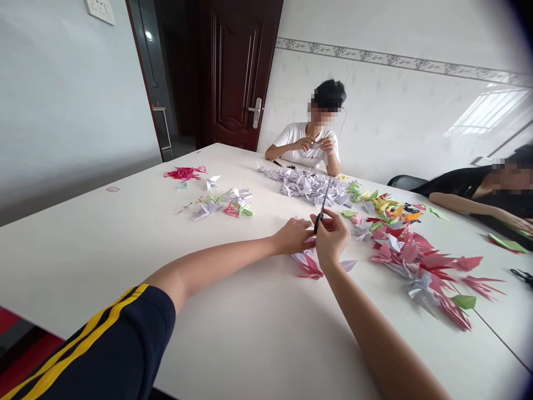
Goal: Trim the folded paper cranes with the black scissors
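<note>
A white tiled wall [400,94] with a patterned band rose behind a broad white table [233,316]. To the left of that wall stood a dark red door [235,66]. Across the table sat a person in a white shirt [302,136], both hands raised around something small and pale. At the far right, a person in black [458,183] leaned at the edge, an arm stretched over the tabletop.

A long pile of red and pink paper birds [420,255] spread to the right of the worker's arms, and a heap of pale paper birds [308,186] lay beyond the hands. A smaller group of birds [208,208] rested on the left, with a tangle of pink string [183,174] behind it.

The worker's right hand [333,236] was closed around the black handles of the scissors [318,221], their blades pointing away across the table. The left hand [295,236] reached in just beside them; whether its fingers gripped anything could not be told. A red paper bird [311,269] lay on the table just below the hands.
</note>
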The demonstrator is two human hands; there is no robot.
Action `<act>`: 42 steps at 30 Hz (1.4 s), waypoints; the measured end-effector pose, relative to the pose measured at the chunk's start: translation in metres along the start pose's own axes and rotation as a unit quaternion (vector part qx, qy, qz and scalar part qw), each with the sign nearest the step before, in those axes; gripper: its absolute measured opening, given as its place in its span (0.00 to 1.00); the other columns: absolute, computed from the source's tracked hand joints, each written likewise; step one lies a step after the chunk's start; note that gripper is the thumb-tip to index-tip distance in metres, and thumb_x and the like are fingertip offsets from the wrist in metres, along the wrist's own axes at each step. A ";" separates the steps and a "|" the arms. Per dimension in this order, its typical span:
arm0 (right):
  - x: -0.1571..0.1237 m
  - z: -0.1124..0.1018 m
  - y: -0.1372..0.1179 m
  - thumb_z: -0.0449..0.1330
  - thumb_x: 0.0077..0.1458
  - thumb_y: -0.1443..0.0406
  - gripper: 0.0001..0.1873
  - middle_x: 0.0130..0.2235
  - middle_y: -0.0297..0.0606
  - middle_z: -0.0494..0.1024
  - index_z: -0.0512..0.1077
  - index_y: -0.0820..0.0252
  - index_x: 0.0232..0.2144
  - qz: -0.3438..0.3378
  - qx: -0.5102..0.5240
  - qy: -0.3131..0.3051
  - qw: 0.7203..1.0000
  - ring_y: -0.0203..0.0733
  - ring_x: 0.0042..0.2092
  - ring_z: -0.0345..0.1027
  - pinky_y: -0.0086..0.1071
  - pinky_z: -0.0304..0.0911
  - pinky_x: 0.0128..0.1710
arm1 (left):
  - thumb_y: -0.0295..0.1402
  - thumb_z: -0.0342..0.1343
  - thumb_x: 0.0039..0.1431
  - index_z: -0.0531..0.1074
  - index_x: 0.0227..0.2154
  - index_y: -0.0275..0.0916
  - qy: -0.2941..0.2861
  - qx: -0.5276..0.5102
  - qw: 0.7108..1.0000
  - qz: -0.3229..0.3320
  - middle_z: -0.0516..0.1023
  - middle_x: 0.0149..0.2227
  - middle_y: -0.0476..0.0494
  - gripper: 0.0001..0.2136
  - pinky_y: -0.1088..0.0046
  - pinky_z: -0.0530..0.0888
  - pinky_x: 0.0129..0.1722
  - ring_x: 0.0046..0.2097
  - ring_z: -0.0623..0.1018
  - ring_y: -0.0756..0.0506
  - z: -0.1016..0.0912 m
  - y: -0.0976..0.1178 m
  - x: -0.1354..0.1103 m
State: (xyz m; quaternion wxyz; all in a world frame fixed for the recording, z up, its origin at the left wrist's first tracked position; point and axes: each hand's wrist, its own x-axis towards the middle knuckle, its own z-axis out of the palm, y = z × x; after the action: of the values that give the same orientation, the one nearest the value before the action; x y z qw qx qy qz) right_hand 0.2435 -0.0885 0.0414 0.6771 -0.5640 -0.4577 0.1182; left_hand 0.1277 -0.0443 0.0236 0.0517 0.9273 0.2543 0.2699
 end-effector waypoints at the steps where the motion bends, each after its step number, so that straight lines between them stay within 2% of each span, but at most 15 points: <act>1: -0.001 0.000 -0.001 0.69 0.46 0.54 0.21 0.27 0.34 0.76 0.79 0.58 0.41 -0.005 -0.014 0.012 1.000 0.42 0.29 0.68 0.35 0.63 0.32 | 0.43 0.50 0.67 0.76 0.48 0.43 -0.002 0.001 1.000 -0.001 0.76 0.54 0.38 0.16 0.52 0.67 0.61 0.57 0.75 0.39 -0.006 -0.003 -0.007; 5: -0.006 0.002 -0.006 0.68 0.49 0.56 0.18 0.26 0.32 0.75 0.76 0.57 0.41 -0.041 -0.015 0.030 0.999 0.44 0.33 0.72 0.37 0.63 0.37 | 0.52 0.48 0.66 0.74 0.52 0.43 -0.001 -0.018 1.000 -0.010 0.67 0.63 0.35 0.22 0.46 0.57 0.66 0.66 0.65 0.35 -0.023 -0.010 -0.032; 9: -0.018 0.008 -0.016 0.64 0.54 0.59 0.17 0.32 0.32 0.78 0.63 0.54 0.44 -0.040 0.114 -0.012 0.993 0.44 0.35 0.77 0.37 0.67 0.38 | 0.55 0.50 0.63 0.68 0.59 0.49 -0.055 -0.054 0.997 -0.003 0.60 0.68 0.35 0.26 0.38 0.51 0.66 0.71 0.57 0.32 -0.026 -0.014 -0.047; 12: -0.029 0.011 -0.026 0.64 0.55 0.60 0.19 0.36 0.34 0.79 0.57 0.51 0.40 -0.046 0.190 -0.054 0.979 0.43 0.37 0.79 0.38 0.70 0.38 | 0.51 0.57 0.60 0.70 0.58 0.51 -0.071 -0.054 0.996 -0.006 0.57 0.70 0.35 0.25 0.35 0.53 0.65 0.71 0.54 0.29 -0.020 -0.018 -0.051; 16: -0.038 0.014 -0.035 0.69 0.51 0.59 0.22 0.27 0.28 0.77 0.58 0.51 0.38 -0.022 0.197 -0.103 0.975 0.43 0.31 0.78 0.33 0.69 0.30 | 0.40 0.58 0.62 0.76 0.53 0.51 -0.083 -0.038 0.996 -0.009 0.60 0.68 0.37 0.16 0.39 0.58 0.64 0.70 0.58 0.31 -0.009 -0.022 -0.049; 21: -0.053 0.011 -0.030 0.68 0.52 0.52 0.22 0.19 0.24 0.71 0.62 0.52 0.41 0.062 0.194 -0.155 0.967 0.42 0.24 0.74 0.31 0.65 0.24 | 0.33 0.56 0.64 0.77 0.49 0.44 -0.019 -0.063 0.998 -0.019 0.75 0.57 0.38 0.13 0.52 0.66 0.62 0.62 0.71 0.37 -0.005 -0.025 -0.049; 24: -0.070 0.003 -0.026 0.66 0.54 0.50 0.20 0.20 0.27 0.73 0.67 0.54 0.41 0.095 0.175 -0.185 0.962 0.44 0.26 0.75 0.32 0.65 0.24 | 0.31 0.51 0.67 0.78 0.48 0.43 -0.008 -0.087 0.996 -0.023 0.76 0.57 0.41 0.13 0.56 0.65 0.64 0.62 0.71 0.41 -0.012 -0.028 -0.056; 28: -0.091 -0.011 -0.023 0.65 0.55 0.52 0.18 0.27 0.32 0.78 0.68 0.53 0.43 0.078 0.150 -0.191 0.967 0.47 0.33 0.79 0.35 0.69 0.31 | 0.37 0.49 0.68 0.78 0.50 0.42 0.027 -0.167 0.981 -0.094 0.76 0.59 0.41 0.16 0.60 0.65 0.65 0.64 0.70 0.41 -0.024 -0.033 -0.069; 33: -0.090 -0.020 -0.011 0.67 0.52 0.52 0.21 0.43 0.44 0.82 0.70 0.52 0.45 0.086 0.067 -0.288 0.951 0.53 0.48 0.77 0.42 0.70 0.41 | 0.43 0.49 0.67 0.78 0.51 0.36 0.105 -0.283 0.936 -0.180 0.78 0.55 0.38 0.20 0.62 0.69 0.62 0.59 0.75 0.41 -0.034 -0.035 -0.079; 36: -0.079 -0.022 -0.002 0.67 0.52 0.52 0.21 0.49 0.45 0.80 0.72 0.52 0.45 0.081 0.027 -0.265 0.960 0.55 0.52 0.74 0.42 0.69 0.43 | 0.44 0.49 0.67 0.78 0.50 0.38 0.128 -0.297 0.928 -0.183 0.77 0.56 0.39 0.20 0.60 0.69 0.62 0.61 0.74 0.41 -0.034 -0.036 -0.079; 39: -0.068 -0.024 0.006 0.67 0.52 0.53 0.20 0.48 0.44 0.80 0.73 0.52 0.46 0.043 -0.004 -0.232 0.972 0.55 0.52 0.73 0.43 0.69 0.43 | 0.46 0.49 0.67 0.78 0.50 0.38 0.139 -0.305 0.929 -0.158 0.78 0.56 0.38 0.21 0.61 0.68 0.63 0.61 0.74 0.41 -0.031 -0.036 -0.078; 42: -0.062 -0.025 0.014 0.67 0.52 0.54 0.21 0.47 0.44 0.80 0.73 0.53 0.47 0.031 0.004 -0.221 0.975 0.54 0.49 0.74 0.44 0.69 0.44 | 0.47 0.50 0.67 0.78 0.51 0.39 0.132 -0.321 0.924 -0.161 0.78 0.56 0.38 0.21 0.63 0.71 0.60 0.60 0.75 0.41 -0.030 -0.035 -0.079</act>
State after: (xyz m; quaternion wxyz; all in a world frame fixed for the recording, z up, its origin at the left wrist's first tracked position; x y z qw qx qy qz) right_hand 0.2329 -0.1424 0.0007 0.5579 -0.5348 -0.5778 0.2623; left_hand 0.0387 -0.0550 0.0035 0.3554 0.7635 0.3042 0.4452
